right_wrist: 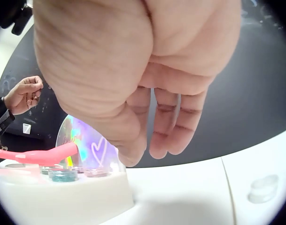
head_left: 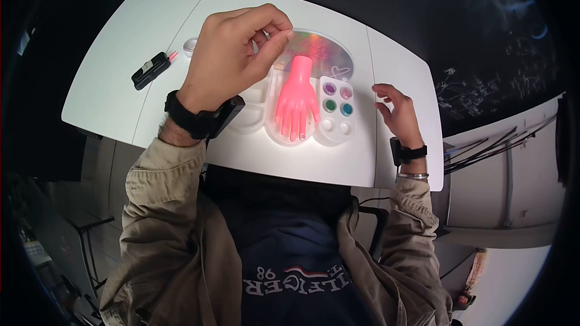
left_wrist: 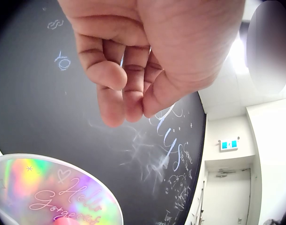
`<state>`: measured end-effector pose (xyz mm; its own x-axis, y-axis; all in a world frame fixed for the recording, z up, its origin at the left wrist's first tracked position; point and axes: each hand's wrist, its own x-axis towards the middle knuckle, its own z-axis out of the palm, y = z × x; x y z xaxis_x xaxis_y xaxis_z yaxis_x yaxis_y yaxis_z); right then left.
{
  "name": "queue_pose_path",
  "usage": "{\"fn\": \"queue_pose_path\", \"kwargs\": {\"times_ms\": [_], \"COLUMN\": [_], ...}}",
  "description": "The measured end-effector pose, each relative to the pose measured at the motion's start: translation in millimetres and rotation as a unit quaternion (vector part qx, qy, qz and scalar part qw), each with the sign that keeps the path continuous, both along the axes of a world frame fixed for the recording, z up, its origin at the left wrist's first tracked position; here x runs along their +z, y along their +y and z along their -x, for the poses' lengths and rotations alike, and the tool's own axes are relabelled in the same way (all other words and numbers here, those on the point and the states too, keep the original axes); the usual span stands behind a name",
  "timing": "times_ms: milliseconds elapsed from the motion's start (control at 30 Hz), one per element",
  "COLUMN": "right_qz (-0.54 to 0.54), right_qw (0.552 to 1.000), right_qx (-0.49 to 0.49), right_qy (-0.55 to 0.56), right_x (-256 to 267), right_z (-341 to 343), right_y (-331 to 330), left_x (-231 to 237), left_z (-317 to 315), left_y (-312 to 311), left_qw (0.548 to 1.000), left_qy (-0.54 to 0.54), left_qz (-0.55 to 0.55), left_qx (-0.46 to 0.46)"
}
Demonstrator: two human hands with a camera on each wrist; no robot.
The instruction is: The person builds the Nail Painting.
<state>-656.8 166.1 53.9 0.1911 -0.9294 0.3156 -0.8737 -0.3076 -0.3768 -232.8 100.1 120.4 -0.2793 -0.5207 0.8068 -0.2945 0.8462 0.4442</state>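
Raised over the table, my left hand [head_left: 235, 54] has its thumb tip against its fingertips; nothing shows between them in the left wrist view. To its right, a pink model hand [head_left: 296, 99] lies on a white tray [head_left: 281, 139], its fingers toward me. One model fingertip has a small pale mark. Pots of purple, pink, green and teal glitter [head_left: 347, 109] sit in the tray's right section. Beyond that section's right side, my right hand [head_left: 399, 111] hovers with loosely bent fingers, holding nothing visible; in the right wrist view its fingers [right_wrist: 173, 122] hang apart.
An iridescent oval panel [head_left: 338, 54] with lettering and a heart stands behind the model hand. At the table's left lie a black device [head_left: 151, 71] with pink tips and a small clear jar [head_left: 190, 47]. A clear round object [right_wrist: 264, 188] appears at the right in the right wrist view.
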Motion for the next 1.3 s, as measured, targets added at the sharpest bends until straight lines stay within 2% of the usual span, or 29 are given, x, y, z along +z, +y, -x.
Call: {"fn": "queue_pose_path", "kwargs": {"times_ms": [433, 733, 933, 1033, 1300], "right_qz": [-0.021, -0.042, -0.063, -0.038, -0.001], "right_qw": [0.987, 0.978, 0.978, 0.984, 0.997], "right_qx": [-0.154, -0.193, -0.193, -0.163, -0.07], "right_qy": [0.047, 0.072, 0.049, 0.055, 0.031], "right_x": [-22.6, -40.5, -44.2, -42.3, 4.0], "right_z": [55.0, 71.4, 74.7, 73.0, -11.6], "right_y": [29.4, 32.2, 30.9, 28.9, 33.7], "left_x": [-1.9, 0.3, 0.5, 1.2, -0.8], "left_z": [6.2, 4.2, 3.3, 2.8, 4.1], "left_y": [1.6, 1.4, 1.6, 1.9, 0.6], "left_qw": [1.0, 1.0, 1.0, 1.0, 1.0], "left_qy": [-0.001, -0.005, -0.001, -0.004, -0.008], "left_qz": [-0.008, -0.012, -0.009, -0.007, -0.005], "left_qx": [-0.006, -0.007, -0.008, -0.008, -0.006]}}
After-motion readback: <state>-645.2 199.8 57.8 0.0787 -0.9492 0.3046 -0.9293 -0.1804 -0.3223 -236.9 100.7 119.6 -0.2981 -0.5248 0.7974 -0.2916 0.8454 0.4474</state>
